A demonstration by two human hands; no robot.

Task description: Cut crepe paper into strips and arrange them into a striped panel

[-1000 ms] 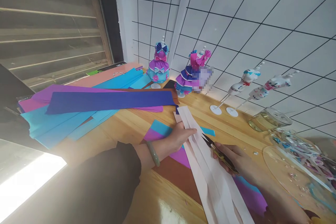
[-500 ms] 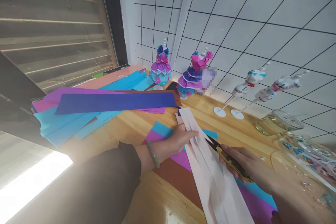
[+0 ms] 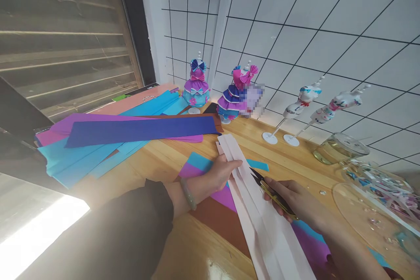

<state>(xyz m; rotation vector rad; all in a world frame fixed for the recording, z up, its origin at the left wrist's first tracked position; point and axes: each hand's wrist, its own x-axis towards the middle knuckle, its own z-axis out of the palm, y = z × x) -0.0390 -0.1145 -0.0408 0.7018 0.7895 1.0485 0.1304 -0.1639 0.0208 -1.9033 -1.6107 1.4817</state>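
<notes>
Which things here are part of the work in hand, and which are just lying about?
In use:
pale strips, pinched by the left hand
snips, in the right hand, blades at the strips' edge

Lying about, untouched:
coloured sheets at left
two dressed mannequins
two mannequins on thin stands
glass bowl

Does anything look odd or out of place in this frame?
A pixelated patch covers one side of the mannequin in navy ruffles, probably image masking. A small shiny bit also lies loose on the wooden tabletop, outside the clear round tray.
</notes>
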